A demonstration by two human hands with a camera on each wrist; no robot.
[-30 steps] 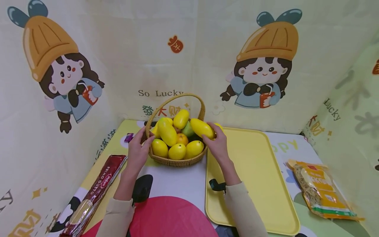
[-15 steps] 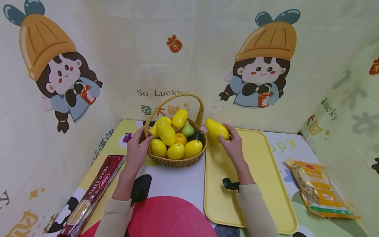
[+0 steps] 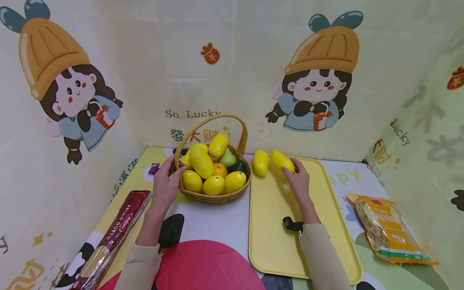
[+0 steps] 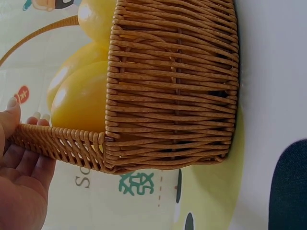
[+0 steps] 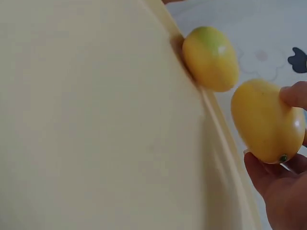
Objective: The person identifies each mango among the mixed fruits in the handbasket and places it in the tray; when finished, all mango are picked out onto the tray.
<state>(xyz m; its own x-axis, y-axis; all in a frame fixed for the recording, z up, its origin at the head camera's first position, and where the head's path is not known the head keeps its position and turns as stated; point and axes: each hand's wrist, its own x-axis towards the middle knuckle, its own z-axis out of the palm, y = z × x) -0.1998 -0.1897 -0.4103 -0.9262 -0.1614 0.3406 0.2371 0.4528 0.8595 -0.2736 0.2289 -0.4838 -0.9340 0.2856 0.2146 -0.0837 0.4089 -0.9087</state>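
Head view: yellow mango [image 3: 281, 161] in right hand [image 3: 299, 180], seemingly above tray [image 3: 268, 229]

A table [image 3: 210, 221] bears a basket [image 3: 217, 199], yellow tray [image 3: 272, 225], red packet [image 3: 115, 237], orange bag [image 3: 389, 229] and purple sachet [image 3: 154, 168].

From above, a hand has room over the middle and near left of the tray [image 3: 268, 249]. A mango [image 3: 260, 163] blocks the tray's far left corner; beside it the right hand [image 3: 300, 183] grips a second mango [image 3: 281, 162], its sleeve [image 3: 326, 253] covering the tray's near right. Left of the tray, the basket [image 3: 217, 199] and its tall handle [image 3: 244, 139] bar a low sideways pass. Behind the tray rises a cloth wall [image 3: 246, 80].
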